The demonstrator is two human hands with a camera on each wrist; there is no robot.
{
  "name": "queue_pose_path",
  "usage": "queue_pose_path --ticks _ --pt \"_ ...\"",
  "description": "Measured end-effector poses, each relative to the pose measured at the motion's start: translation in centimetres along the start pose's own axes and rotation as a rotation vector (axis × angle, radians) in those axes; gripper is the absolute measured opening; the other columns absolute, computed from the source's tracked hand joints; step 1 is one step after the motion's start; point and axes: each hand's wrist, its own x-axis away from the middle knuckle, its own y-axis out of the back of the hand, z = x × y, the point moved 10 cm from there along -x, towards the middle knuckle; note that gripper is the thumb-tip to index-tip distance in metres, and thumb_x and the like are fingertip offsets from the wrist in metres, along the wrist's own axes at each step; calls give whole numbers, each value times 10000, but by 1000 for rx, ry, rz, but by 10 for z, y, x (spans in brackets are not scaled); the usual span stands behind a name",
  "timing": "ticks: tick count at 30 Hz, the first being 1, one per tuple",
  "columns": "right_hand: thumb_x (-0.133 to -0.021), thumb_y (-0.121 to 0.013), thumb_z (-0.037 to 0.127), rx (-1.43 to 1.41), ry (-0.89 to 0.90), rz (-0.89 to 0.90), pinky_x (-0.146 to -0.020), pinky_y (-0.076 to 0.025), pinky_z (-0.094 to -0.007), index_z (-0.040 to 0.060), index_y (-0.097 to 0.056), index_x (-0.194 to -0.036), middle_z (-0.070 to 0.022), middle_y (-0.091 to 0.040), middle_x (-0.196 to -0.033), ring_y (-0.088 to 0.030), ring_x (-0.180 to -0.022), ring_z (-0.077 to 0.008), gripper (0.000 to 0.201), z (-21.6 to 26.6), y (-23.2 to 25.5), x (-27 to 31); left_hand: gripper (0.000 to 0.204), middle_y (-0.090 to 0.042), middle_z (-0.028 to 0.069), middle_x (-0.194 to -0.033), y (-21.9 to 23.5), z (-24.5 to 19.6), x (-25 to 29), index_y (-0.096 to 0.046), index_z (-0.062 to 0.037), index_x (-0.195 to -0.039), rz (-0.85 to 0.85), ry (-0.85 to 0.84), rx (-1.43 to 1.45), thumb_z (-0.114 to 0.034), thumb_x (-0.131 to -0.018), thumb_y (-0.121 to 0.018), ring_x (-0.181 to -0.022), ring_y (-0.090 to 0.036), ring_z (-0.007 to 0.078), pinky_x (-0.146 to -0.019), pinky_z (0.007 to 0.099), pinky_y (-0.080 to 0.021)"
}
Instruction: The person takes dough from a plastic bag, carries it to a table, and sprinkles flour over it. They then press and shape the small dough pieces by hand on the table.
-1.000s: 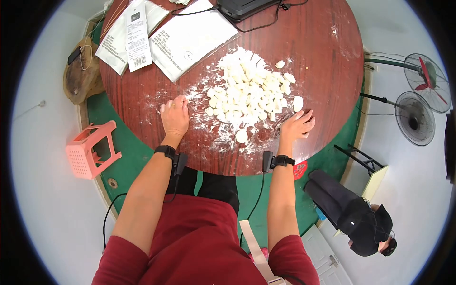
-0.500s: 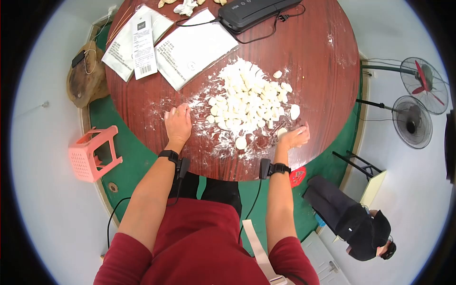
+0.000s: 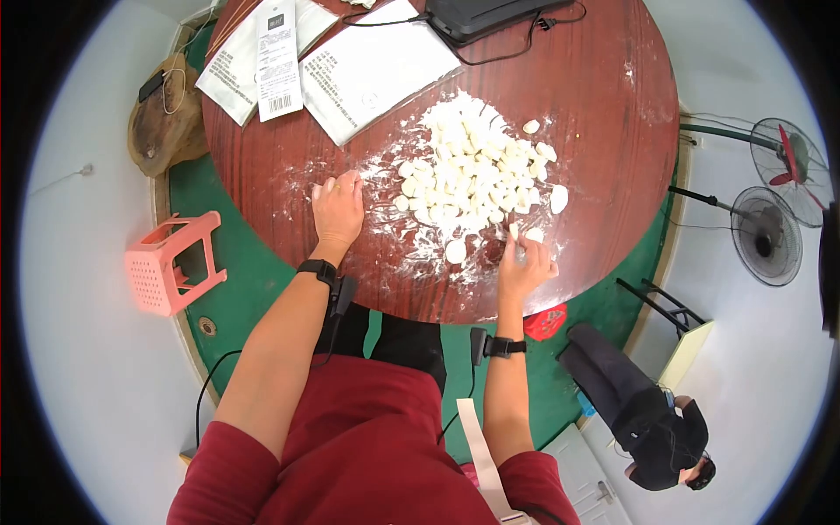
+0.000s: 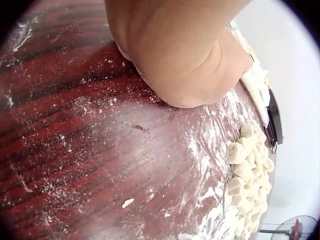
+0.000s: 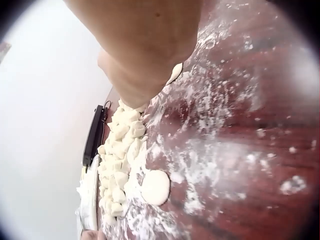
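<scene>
A heap of small cut dough pieces (image 3: 468, 166) lies in white flour on the round dark-red table (image 3: 604, 105). My right hand (image 3: 525, 269) is at the near right edge of the heap, thumb and forefinger pinching a small dough piece (image 3: 514, 231). Just beyond its knuckles lies a flattened dough round (image 3: 535, 234), partly covered by the hand. Another dough round (image 3: 456, 251) is at the near side, and a third flat piece (image 3: 558, 199) to the right. Left of the heap, my left hand (image 3: 338, 210) rests on the table with loosely bent fingers, holding nothing. Its fingertips are hidden in the left wrist view.
White printed packets (image 3: 372, 74) and a narrow label card (image 3: 278, 70) lie at the far left. A black appliance (image 3: 477, 16) with a cable stands at the back. A pink stool (image 3: 175, 262), fans (image 3: 763, 234) and a seated person (image 3: 656, 420) are around the table.
My right hand has moved left from the table's right side to the heap's edge, uncovering part of a flattened round and pinching a piece. The left hand stays in place; the head view shifts slightly.
</scene>
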Motion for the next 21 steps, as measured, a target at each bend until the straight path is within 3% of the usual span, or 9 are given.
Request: queue_pose_path --ticks 6,9,11,12,14,15,17,21 --pt "-779 -767 219 -4 158 208 -900 -323 -390 161 -679 -920 38 -639 -884 -591 -905 -175 175 15 13 44 154 -671 46 -925 -2 0 0 -586 -123 -1072 4 -9 -16 -224 -959 -557 -877 -595 264 -804 437 -411" --pt "-854 -704 216 -178 75 175 -912 -331 -432 123 -672 -993 -23 -635 -941 -578 -961 -231 170 11 17 38 155 -673 41 -922 -1 0 0 -582 -123 -1077 7 -11 -5 -223 -961 -551 -876 -594 264 -794 438 -409" --pt "-954 -573 261 -168 -204 94 -990 -308 -508 89 -603 -1219 -138 -587 -1197 -515 -1154 -310 317 -18 7 23 156 -673 43 -921 1 -1 0 -584 -122 -1073 -19 -25 -6 -225 -961 -551 -873 -594 265 -792 439 -408" --pt "-954 -573 261 -164 -206 95 -990 -308 -508 89 -603 -1219 -138 -587 -1197 -515 -1154 -310 317 -16 -2 14 156 -673 44 -920 4 -3 1 -585 -120 -1069 -50 -40 -8 -228 -961 -551 -871 -594 267 -789 439 -408" --pt "-1011 -435 316 7 -307 45 -1079 -220 -574 87 -432 -1430 -215 -391 -1452 -341 -1354 -387 478 -13 -14 -3 158 -673 46 -920 2 -3 1 -586 -118 -1067 -34 -35 -14 -229 -961 -552 -867 -594 267 -789 438 -408" --pt "-1011 -435 316 6 -309 43 -1079 -220 -574 87 -432 -1430 -215 -391 -1452 -341 -1354 -387 478 -7 -19 -8 159 -673 49 -921 1 -2 1 -588 -116 -1066 -21 -28 -23 -229 -960 -553 -864 -594 268 -789 438 -408" --pt "-1023 -375 359 55 -336 130 -1132 -121 -597 105 -278 -1524 -226 -218 -1559 -188 -1449 -400 570 -4 -41 -7 156 -672 51 -917 2 -2 0 -591 -116 -1061 -17 -29 -6 -229 -959 -554 -862 -595 268 -788 438 -408" --pt "-1017 -366 356 117 -333 70 -1135 -71 -634 135 -244 -1544 -227 -156 -1576 -108 -1475 -396 584 -5 -48 3 151 -668 50 -904 0 0 -1 -598 -117 -1054 -5 -7 4 -226 -956 -561 -859 -594 265 -784 435 -411"
